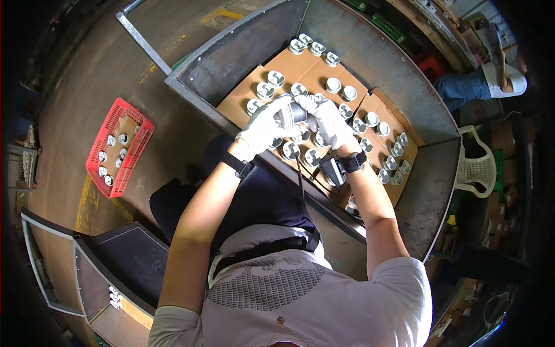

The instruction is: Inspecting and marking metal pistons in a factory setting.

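Both my hands wear white gloves and meet above a large metal bin [231, 43]. My left hand [261, 128] is wrapped round a piston [287, 115], a silvery ringed cylinder with a dark skirt. From the other side my right hand [328, 118] has its fingers bent against the piston's dark end; whether it holds anything else is hidden. Beneath them, many similar pistons, such as this one [290, 150], stand on brown cardboard [309, 69] lining the bin. A black device [333, 172] hangs by my right wrist.
On the floor to the left sits a red plastic crate [122, 105] holding several pistons. Another metal bin [81, 254] stands at the lower left. A white plastic chair [478, 165] is beyond the bin's right end. At the upper right another person [471, 85] is near shelving.
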Action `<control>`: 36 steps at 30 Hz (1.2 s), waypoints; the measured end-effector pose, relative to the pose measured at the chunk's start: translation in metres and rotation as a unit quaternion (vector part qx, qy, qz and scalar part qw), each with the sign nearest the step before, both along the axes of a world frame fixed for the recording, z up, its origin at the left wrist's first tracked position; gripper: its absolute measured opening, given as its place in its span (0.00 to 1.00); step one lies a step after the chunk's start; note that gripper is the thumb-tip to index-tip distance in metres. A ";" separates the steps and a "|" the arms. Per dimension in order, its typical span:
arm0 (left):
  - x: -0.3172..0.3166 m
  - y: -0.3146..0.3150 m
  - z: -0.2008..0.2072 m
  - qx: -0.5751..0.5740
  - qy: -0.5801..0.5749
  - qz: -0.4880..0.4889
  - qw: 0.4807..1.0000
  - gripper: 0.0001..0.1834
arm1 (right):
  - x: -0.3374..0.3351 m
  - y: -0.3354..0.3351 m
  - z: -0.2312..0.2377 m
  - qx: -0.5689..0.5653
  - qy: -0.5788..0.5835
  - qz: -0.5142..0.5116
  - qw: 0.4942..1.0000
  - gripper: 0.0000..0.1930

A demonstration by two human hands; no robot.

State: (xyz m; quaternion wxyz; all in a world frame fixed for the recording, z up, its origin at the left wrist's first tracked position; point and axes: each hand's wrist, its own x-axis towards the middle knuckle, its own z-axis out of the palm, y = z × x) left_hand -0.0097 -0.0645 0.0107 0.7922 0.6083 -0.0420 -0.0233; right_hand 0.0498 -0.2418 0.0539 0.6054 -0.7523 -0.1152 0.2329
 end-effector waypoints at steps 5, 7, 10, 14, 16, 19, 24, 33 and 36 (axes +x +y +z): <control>0.008 0.004 -0.012 -0.017 -0.041 0.000 0.999 0.25 | 0.006 -0.002 0.002 0.073 -0.021 -0.013 0.997 0.16; 0.008 0.011 0.003 0.272 -0.184 0.058 0.943 0.18 | 0.013 -0.012 0.002 0.029 -0.039 -0.024 0.999 0.16; 0.001 0.001 0.022 -0.169 0.022 0.033 0.985 0.11 | 0.016 -0.019 -0.002 0.023 -0.109 -0.038 0.993 0.17; 0.005 0.009 0.002 -0.029 -0.028 0.054 0.998 0.11 | 0.019 -0.025 -0.007 -0.021 -0.145 -0.021 0.989 0.18; 0.003 0.008 0.008 -0.018 -0.026 0.056 0.998 0.11 | 0.015 -0.022 0.002 -0.025 -0.123 -0.013 0.992 0.18; 0.002 0.009 0.008 0.003 -0.044 0.065 0.997 0.12 | 0.008 -0.009 0.018 -0.086 -0.098 0.034 0.991 0.19; 0.003 0.006 0.023 0.018 -0.075 0.027 0.997 0.15 | 0.021 0.011 -0.008 -0.088 -0.138 0.110 0.980 0.15; 0.026 0.090 0.030 0.165 -0.029 0.326 0.930 0.24 | 0.078 0.053 -0.046 -0.219 -0.101 0.153 0.958 0.13; 0.029 0.114 0.005 0.354 -0.015 0.360 0.863 0.25 | 0.095 0.084 -0.099 -0.248 -0.018 0.120 0.961 0.13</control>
